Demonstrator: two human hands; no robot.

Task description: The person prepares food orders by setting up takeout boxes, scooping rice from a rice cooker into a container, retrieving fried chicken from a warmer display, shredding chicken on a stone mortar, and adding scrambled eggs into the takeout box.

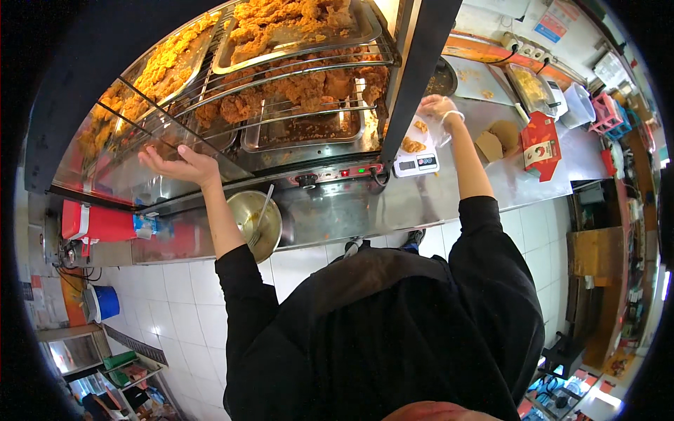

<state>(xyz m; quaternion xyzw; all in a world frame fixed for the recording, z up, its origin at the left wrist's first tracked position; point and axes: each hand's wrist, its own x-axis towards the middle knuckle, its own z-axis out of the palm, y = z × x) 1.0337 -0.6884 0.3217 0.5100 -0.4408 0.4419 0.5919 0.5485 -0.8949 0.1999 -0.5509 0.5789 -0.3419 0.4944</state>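
Observation:
My left hand (181, 166) is bare, its fingers apart, in front of the glass of a heated display cabinet (337, 178); I cannot tell whether it touches the pane. Fried chicken (310, 87) lies on the wire racks and metal trays inside. On the right, a clear plastic glove covers my right hand (441, 109), just beyond the cabinet's dark post. Its fingers are bent near the far end of a digital kitchen scale (416, 166), and whether they hold something is unclear. Small fried chicken pieces (414, 145) rest on the scale.
A steel bowl (242, 213) with a fork stands at the counter's front edge. Right of the scale are a brown paper container (495, 141), a red printed carton (540, 144), a knife (521, 111) and a white cutting board (476, 79). A red cooler box (108, 223) sits far left.

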